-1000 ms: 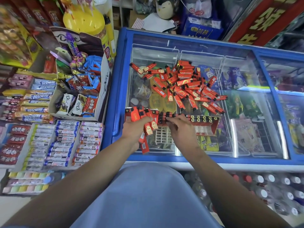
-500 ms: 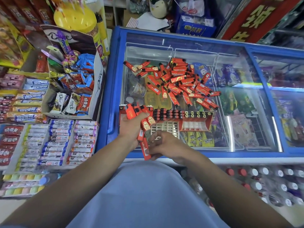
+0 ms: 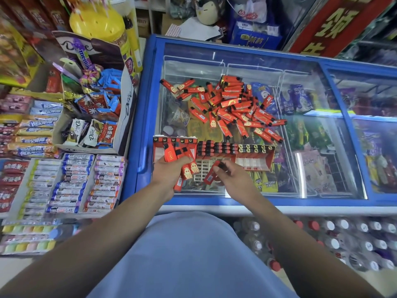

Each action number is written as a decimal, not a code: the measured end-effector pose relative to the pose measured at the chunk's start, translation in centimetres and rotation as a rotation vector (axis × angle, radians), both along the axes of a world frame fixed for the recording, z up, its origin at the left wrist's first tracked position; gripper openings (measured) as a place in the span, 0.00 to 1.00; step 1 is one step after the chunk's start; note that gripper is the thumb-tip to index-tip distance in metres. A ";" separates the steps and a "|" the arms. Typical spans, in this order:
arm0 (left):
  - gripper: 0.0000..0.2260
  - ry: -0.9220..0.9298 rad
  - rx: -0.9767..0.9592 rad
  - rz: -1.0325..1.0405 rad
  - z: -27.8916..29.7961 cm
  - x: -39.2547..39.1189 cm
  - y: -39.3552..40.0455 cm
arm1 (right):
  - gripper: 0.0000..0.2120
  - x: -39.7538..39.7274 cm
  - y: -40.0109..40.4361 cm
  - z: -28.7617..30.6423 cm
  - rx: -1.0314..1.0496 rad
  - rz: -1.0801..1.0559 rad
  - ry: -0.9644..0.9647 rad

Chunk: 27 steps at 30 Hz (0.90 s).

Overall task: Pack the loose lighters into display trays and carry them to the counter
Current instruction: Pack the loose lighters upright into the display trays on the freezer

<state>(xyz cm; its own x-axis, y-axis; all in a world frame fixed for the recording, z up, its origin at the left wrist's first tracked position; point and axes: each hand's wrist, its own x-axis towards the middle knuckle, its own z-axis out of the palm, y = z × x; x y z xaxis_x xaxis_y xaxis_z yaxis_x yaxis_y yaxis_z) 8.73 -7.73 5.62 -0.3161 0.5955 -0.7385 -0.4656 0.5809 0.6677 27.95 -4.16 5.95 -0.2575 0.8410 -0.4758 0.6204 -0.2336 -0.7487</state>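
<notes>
Head view: the work surface is the sliding glass lid of a blue chest freezer (image 3: pixel 150 117), a flat, waist-high top that lets the stock spread out in easy reach. A heap of loose red lighters (image 3: pixel 232 104) lies on the glass at about 12 o'clock from the hands, well apart from them, probably tipped there so they can be scooped up in batches.

At 12 o'clock, just beyond the fingertips, sits the red display tray (image 3: pixel 253 160). Its middle rows are already filled with lighters standing black caps up, its right end shows empty white slots, and a white grid (image 3: pixel 200 169) shows at its near edge.

The left hand (image 3: pixel 168 176) is curled round a fanned bundle of lighters (image 3: pixel 185 162), thumb on top, and hangs over the tray's left end at 10 o'clock. It seems to serve as a magazine, so the other hand need not go back to the heap each time.

The right hand (image 3: pixel 231 179) pinches a single lighter (image 3: pixel 211 174) between thumb and bent fingers, held at a slant just above the grid, apparently being lined up to drop into a slot.

At 9 o'clock a carton of Dove chocolates (image 3: pixel 90 134) and trays of Mentos rolls (image 3: pixel 71 183) stand beside the freezer.
</notes>
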 end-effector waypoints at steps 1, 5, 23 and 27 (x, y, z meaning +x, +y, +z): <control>0.10 0.002 0.001 -0.001 0.1 0.1 -0.1 | 0.06 0.1 0.2 0.0 0.047 -0.006 -0.041; 0.10 0.020 0.010 -0.011 0.0 0.2 -0.4 | 0.06 0.2 0.8 -0.1 0.151 -0.090 -0.117; 0.10 0.022 0.023 0.013 -0.3 0.1 -1.1 | 0.08 -0.7 1.8 -3.8 -0.152 -0.617 0.336; 0.10 0.011 0.035 0.006 -0.3 0.3 -1.0 | 0.05 -0.7 2.1 -3.7 -0.163 -0.619 0.360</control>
